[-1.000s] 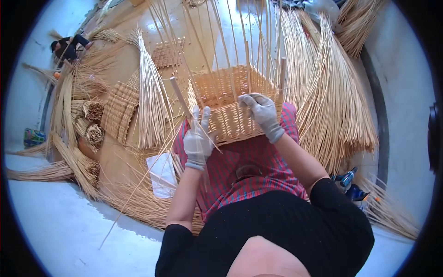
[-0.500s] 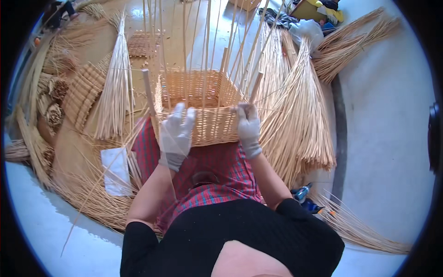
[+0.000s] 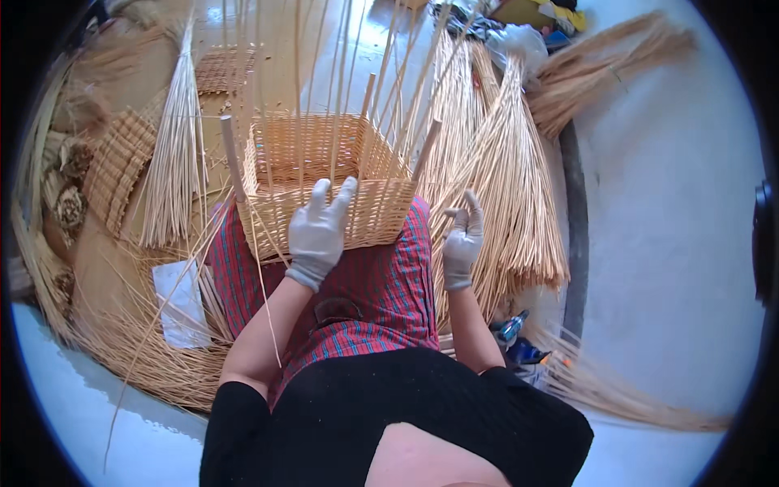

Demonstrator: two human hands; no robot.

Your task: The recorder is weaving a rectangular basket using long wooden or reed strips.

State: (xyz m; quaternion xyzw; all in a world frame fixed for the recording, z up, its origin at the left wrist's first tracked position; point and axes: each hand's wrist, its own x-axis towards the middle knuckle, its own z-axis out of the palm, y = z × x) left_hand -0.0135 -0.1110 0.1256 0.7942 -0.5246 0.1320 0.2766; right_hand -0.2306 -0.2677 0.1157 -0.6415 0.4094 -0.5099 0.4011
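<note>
A rectangular wicker basket (image 3: 331, 213), half woven, rests on my lap with its tall upright stakes (image 3: 337, 73) rising from the walls. Thicker wooden posts (image 3: 233, 158) stand at its corners. Against the front wall lies my left hand (image 3: 316, 239) in a whitish glove, two fingers stretched up toward the rim and apart. My right hand (image 3: 461, 247), gloved too, is off the basket to the right, its fingers spread and no held thing visible. A loose thin strand (image 3: 264, 296) hangs from the basket's left front corner, beside my left forearm.
Large bundles of pale rods (image 3: 515, 199) lie close on the right, with another bundle (image 3: 170, 178) at the left. Woven mats (image 3: 122, 166) and a white sheet (image 3: 182, 304) lie on the left. A blue tool (image 3: 513, 326) sits by my right elbow.
My right hand has left the basket's right front corner and moved right and down. My left hand has shifted right along the front wall. The loose strand now hangs at the left front corner.
</note>
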